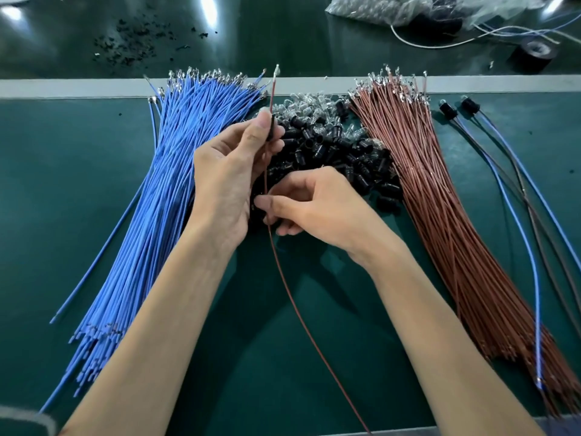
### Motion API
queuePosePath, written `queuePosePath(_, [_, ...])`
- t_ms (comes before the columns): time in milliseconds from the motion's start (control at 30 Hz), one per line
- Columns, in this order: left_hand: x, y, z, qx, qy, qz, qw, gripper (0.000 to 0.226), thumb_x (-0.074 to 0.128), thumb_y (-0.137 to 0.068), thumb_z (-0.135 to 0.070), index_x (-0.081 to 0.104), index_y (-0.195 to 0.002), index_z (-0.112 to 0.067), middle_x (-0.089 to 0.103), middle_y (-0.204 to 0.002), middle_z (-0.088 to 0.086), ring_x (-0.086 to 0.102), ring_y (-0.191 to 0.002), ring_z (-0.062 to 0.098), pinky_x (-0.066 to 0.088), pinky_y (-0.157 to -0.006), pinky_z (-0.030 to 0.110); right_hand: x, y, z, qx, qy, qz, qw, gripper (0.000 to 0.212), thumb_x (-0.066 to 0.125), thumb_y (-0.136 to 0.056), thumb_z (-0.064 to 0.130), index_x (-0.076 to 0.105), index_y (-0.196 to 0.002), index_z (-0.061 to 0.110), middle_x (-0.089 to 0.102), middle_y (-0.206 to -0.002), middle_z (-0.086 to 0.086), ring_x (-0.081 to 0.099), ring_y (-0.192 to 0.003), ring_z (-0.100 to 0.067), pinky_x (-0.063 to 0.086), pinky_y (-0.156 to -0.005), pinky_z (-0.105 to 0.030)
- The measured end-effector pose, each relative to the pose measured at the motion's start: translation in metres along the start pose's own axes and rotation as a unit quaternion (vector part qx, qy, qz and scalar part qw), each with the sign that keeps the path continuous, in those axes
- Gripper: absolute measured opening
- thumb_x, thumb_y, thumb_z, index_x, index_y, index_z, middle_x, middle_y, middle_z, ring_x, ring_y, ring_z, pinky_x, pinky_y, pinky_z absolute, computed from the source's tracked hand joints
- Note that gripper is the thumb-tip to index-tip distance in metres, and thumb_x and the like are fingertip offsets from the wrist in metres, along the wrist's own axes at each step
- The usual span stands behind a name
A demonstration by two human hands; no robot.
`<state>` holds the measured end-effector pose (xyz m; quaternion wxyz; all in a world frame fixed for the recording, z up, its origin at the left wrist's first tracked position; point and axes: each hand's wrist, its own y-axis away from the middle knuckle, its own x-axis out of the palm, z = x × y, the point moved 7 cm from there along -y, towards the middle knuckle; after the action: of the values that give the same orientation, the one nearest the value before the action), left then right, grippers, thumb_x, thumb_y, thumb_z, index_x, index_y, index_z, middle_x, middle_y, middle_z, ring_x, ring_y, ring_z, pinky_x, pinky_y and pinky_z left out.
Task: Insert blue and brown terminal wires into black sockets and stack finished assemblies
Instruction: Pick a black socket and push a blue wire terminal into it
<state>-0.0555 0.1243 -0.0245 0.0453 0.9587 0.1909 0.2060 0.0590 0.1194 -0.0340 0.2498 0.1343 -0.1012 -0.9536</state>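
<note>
One left hand (pixel 229 171), one right hand (pixel 317 206), one loose brown wire (pixel 301 319), one blue bundle (pixel 163 190), one brown bundle (pixel 440 190), one socket pile (pixel 345 152), two finished assemblies (pixel 446 110).

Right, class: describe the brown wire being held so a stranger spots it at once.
Find the pile of black sockets between the blue bundle and brown bundle. There the left hand and right hand hold one brown wire. Unlike bundled wires, it trails alone toward the viewer.

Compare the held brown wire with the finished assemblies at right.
The held brown wire is single and lifted, pinched by the right hand, its terminal poking past the black socket in the left hand. The finished assemblies lie flat, untouched, trailing blue and dark wires. Both have sockets at the far end.
</note>
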Motion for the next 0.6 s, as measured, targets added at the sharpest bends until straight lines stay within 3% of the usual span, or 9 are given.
queuePosePath(100, [0.000, 0.001, 0.002, 0.019, -0.053, 0.006, 0.998, 0.010, 0.067, -0.087, -0.019, 0.070, -0.079, -0.014, 0.072, -0.074, -0.003, 0.064, -0.069, 0.005, 0.049, -0.065, 0.014, -0.002, 0.003, 0.010, -0.011, 0.045, -0.020, 0.999, 0.019, 0.073, -0.086, 0.019, 0.071, -0.077, 0.002, 0.071, -0.066, -0.005, 0.064, -0.051, -0.007, 0.051, -0.054, -0.017])
queuePosePath(200, [0.005, 0.001, -0.001, 0.079, -0.152, 0.032, 0.985, 0.006, 0.067, -0.088, -0.016, 0.070, -0.082, -0.016, 0.071, -0.076, -0.003, 0.063, -0.068, 0.005, 0.049, -0.066, 0.019, -0.021, 0.009, 0.029, -0.010, 0.301, -0.037, 0.953, 0.031, 0.072, -0.080, 0.045, 0.071, -0.063, 0.020, 0.069, -0.060, 0.004, 0.064, -0.055, -0.007, 0.055, -0.063, -0.026])
queuePosePath(267, [0.011, 0.006, -0.005, 0.155, -0.287, 0.057, 0.944, 0.013, 0.067, -0.085, -0.006, 0.069, -0.079, -0.017, 0.070, -0.076, -0.002, 0.060, -0.066, 0.003, 0.049, -0.065, 0.021, -0.037, 0.011, 0.060, -0.075, 0.352, -0.146, 0.922, 0.031, 0.070, -0.078, 0.050, 0.067, -0.060, 0.026, 0.066, -0.061, 0.006, 0.063, -0.061, -0.011, 0.051, -0.064, -0.026])
queuePosePath(333, [0.015, 0.011, 0.005, 0.196, -0.416, 0.082, 0.884, 0.009, 0.066, -0.080, 0.005, 0.069, -0.086, -0.001, 0.070, -0.086, 0.018, 0.059, -0.071, 0.012, 0.049, -0.072, 0.030, -0.025, 0.006, 0.091, -0.169, 0.332, -0.203, 0.905, 0.022, 0.069, -0.081, 0.044, 0.071, -0.074, 0.023, 0.068, -0.072, 0.002, 0.063, -0.071, -0.017, 0.049, -0.068, -0.028])
queuePosePath(400, [0.010, 0.015, 0.027, 0.150, -0.464, 0.116, 0.865, 0.036, 0.065, -0.079, 0.013, 0.059, -0.114, 0.013, 0.060, -0.120, 0.029, 0.060, -0.102, 0.013, 0.039, -0.092, 0.021, 0.015, -0.012, 0.102, -0.223, 0.386, -0.127, 0.886, 0.018, 0.066, -0.088, 0.037, 0.071, -0.093, 0.020, 0.070, -0.089, 0.000, 0.064, -0.084, -0.018, 0.050, -0.076, -0.029])
queuePosePath(433, [0.009, 0.016, 0.033, 0.140, -0.467, 0.134, 0.863, 0.039, 0.063, -0.081, 0.014, 0.055, -0.120, 0.015, 0.057, -0.124, 0.028, 0.058, -0.106, -0.001, 0.036, -0.094, 0.012, 0.039, -0.021, 0.099, -0.238, 0.426, -0.067, 0.870, 0.018, 0.063, -0.091, 0.033, 0.069, -0.102, 0.020, 0.068, -0.098, 0.002, 0.064, -0.091, -0.017, 0.050, -0.080, -0.031])
queuePosePath(500, [0.008, 0.013, 0.032, 0.186, -0.432, 0.135, 0.872, 0.021, 0.060, -0.088, 0.009, 0.062, -0.109, 0.012, 0.065, -0.097, 0.010, 0.051, -0.090, -0.023, 0.035, -0.086, 0.001, 0.079, -0.035, 0.087, -0.256, 0.502, 0.029, 0.826, 0.019, 0.059, -0.094, 0.023, 0.063, -0.112, 0.023, 0.060, -0.110, 0.004, 0.061, -0.099, -0.016, 0.045, -0.075, -0.033])
queuePosePath(533, [0.012, 0.011, 0.024, 0.230, -0.403, 0.123, 0.877, 0.014, 0.059, -0.091, 0.005, 0.065, -0.103, 0.005, 0.062, -0.089, -0.006, 0.052, -0.086, -0.021, 0.038, -0.084, 0.002, 0.089, -0.042, 0.082, -0.257, 0.536, 0.051, 0.803, 0.020, 0.058, -0.093, 0.018, 0.061, -0.112, 0.023, 0.058, -0.111, 0.004, 0.061, -0.097, -0.017, 0.041, -0.072, -0.033])
queuePosePath(600, [0.021, 0.019, 0.002, 0.291, -0.299, 0.144, 0.897, 0.022, 0.052, -0.097, -0.006, 0.067, -0.110, -0.016, 0.060, -0.093, -0.025, 0.058, -0.089, -0.016, 0.049, -0.086, 0.011, 0.098, -0.048, 0.084, -0.264, 0.537, 0.064, 0.798, 0.016, 0.060, -0.089, 0.011, 0.058, -0.100, 0.023, 0.055, -0.103, 0.003, 0.059, -0.090, -0.017, 0.038, -0.068, -0.032])
